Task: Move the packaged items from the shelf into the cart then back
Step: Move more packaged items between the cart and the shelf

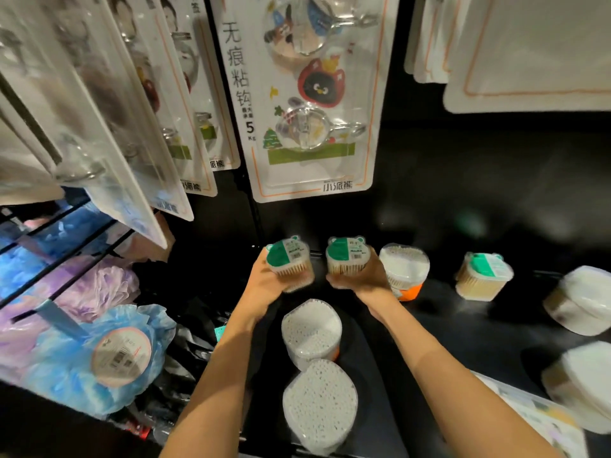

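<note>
My left hand (264,282) grips a clear tub of wooden cotton swabs with a green bear-shaped lid (287,259), held just over the black shelf (463,312). My right hand (360,279) grips a second green-lidded swab tub (347,256) right beside the first. Both tubs are upright and tilted slightly toward me. A third green-lidded tub (482,276) stands on the shelf further right. An orange-based swab tub (405,269) stands just right of my right hand, touching it.
Two round tubs of white swabs (310,328) (319,401) stand on the shelf between my forearms. More white tubs (585,299) sit at the right edge. Carded hook packs (310,94) hang above. Blue and purple bath sponges (99,355) fill the wire rack at left.
</note>
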